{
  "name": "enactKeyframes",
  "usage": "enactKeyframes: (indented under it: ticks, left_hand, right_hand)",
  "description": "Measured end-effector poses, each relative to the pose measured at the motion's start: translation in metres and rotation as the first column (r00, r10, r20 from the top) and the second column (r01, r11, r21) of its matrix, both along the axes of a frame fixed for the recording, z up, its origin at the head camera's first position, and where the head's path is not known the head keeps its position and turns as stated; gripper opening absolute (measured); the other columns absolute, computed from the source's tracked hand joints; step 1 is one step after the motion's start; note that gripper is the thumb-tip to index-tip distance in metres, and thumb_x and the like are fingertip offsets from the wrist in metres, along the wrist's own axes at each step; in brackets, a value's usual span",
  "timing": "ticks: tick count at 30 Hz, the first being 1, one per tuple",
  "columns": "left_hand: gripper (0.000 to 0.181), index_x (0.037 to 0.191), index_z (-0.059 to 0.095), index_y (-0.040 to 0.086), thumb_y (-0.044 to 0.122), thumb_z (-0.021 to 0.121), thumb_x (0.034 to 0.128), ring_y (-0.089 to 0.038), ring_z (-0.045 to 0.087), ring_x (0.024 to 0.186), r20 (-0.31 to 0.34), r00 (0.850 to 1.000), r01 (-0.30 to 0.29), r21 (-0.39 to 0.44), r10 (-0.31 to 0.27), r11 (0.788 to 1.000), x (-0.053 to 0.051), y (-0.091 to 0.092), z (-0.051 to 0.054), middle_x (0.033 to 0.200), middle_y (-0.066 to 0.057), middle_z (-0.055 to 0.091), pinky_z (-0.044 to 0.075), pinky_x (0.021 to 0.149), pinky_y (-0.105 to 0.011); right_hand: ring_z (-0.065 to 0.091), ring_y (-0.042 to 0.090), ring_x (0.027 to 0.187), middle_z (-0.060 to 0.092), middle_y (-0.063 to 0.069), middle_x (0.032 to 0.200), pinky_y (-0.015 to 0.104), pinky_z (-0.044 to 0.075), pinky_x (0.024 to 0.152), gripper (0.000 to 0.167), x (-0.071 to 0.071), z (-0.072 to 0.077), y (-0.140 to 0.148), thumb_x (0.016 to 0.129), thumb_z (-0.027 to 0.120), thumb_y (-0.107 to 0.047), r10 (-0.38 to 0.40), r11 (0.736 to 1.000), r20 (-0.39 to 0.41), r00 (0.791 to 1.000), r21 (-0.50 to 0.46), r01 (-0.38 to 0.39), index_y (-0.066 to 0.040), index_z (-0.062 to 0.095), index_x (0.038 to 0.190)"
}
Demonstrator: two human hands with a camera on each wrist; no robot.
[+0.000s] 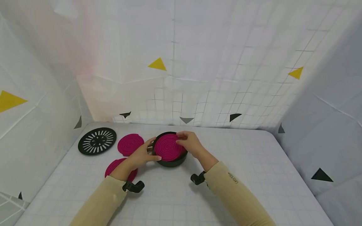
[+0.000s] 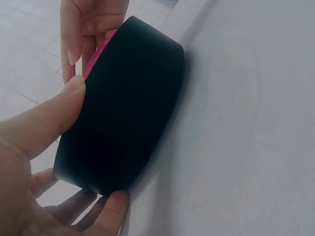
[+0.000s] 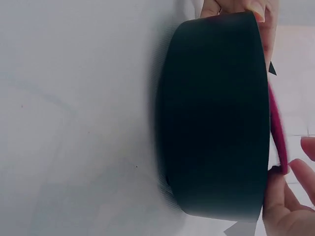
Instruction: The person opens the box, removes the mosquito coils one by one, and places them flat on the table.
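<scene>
A round black container [image 1: 171, 163] with a low, smooth wall stands on the table. My left hand [image 1: 140, 156] holds it from the left, thumb at the rim and fingers round the wall, as the left wrist view shows. At the container's mouth, a magenta spiral-ribbed coaster [image 1: 168, 147] lies slightly tilted. My right hand [image 1: 191, 144] pinches its right edge; the right wrist view shows that edge of the coaster [image 3: 279, 132] raised above the rim. The container's inside is mostly hidden.
Two more magenta spiral coasters lie left of the container: one farther back [image 1: 130, 145], one nearer [image 1: 114, 164], partly under my left forearm. A black slotted disc [image 1: 98, 140] lies at the far left. White sheeting [image 1: 203, 62] walls the table's back and sides.
</scene>
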State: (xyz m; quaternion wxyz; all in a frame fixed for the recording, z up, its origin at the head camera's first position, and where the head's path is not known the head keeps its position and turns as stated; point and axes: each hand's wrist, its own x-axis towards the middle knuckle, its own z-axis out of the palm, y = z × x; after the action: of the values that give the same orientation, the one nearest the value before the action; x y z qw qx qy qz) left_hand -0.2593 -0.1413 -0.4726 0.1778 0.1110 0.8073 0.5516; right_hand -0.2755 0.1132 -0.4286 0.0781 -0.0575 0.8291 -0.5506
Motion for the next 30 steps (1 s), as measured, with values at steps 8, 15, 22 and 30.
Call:
enactKeyframes:
  ticks: [8,15,22,30]
  left_hand:
    - [0.107,0.161,0.02,0.021,0.027,0.088,0.0782,-0.039,0.027,0.147,0.012,1.0,-0.003,0.019,0.002,1.0,0.0,0.0,0.0,0.162,-0.018,0.025,0.035,0.111,-0.058]
    - [0.107,0.161,0.02,0.021,0.027,0.088,0.0787,-0.039,0.027,0.147,0.005,1.0,-0.002,0.024,0.002,1.0,0.001,0.0,0.001,0.162,-0.017,0.025,0.035,0.112,-0.056]
    - [0.105,0.161,0.02,0.021,0.025,0.087,0.0793,-0.039,0.028,0.147,0.005,1.0,-0.001,0.027,0.001,1.0,0.0,0.001,0.002,0.162,-0.017,0.025,0.036,0.111,-0.056]
    - [0.106,0.161,0.02,0.021,0.025,0.088,0.0787,-0.039,0.028,0.147,0.01,1.0,-0.009,0.019,0.008,1.0,0.001,0.0,0.003,0.162,-0.017,0.025,0.037,0.11,-0.058]
  right_hand:
    - [0.064,0.022,0.107,0.068,0.012,0.122,0.036,0.055,0.088,0.035,-0.006,-0.001,0.002,0.094,0.069,-0.006,-0.004,0.999,0.099,0.995,-0.035,0.007,-0.007,0.066,0.129]
    - [0.066,0.019,0.094,0.066,0.013,0.116,0.036,0.06,0.077,0.038,-0.009,0.007,0.004,0.095,0.068,-0.004,0.038,0.999,0.131,0.991,-0.043,-0.033,-0.007,0.063,0.132]
    - [0.067,0.019,0.091,0.065,0.013,0.118,0.036,0.06,0.075,0.042,-0.014,0.014,0.006,0.094,0.069,-0.005,0.096,0.995,0.164,0.982,-0.009,-0.096,-0.01,0.061,0.135]
    - [0.068,0.021,0.093,0.064,0.016,0.12,0.037,0.06,0.075,0.047,-0.012,0.02,0.006,0.093,0.07,-0.002,0.136,0.99,0.177,0.975,0.002,-0.138,-0.012,0.058,0.138]
